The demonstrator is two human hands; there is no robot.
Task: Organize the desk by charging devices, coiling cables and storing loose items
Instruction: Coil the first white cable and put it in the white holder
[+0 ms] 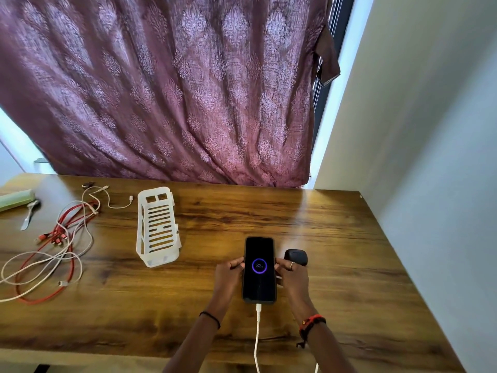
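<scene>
Where the phone [259,275] lies: flat on the worktop [336,265], screen up, between the two grips; it shows 82 in a purple ring.
Left grip [228,273]: fingers curled onto the phone's left edge, holding it.
Right grip [291,275]: fingers curled onto the phone's right edge, holding it.
White cable [257,335]: plugged into the phone's near end, running back between the wrists.
Dark case [295,256]: just beyond the right grip, beside the phone.
White basket [157,224]: beyond and left of the left grip, apart from it.
Red and white cables [53,246]: loose tangle well left of the left grip.
</scene>
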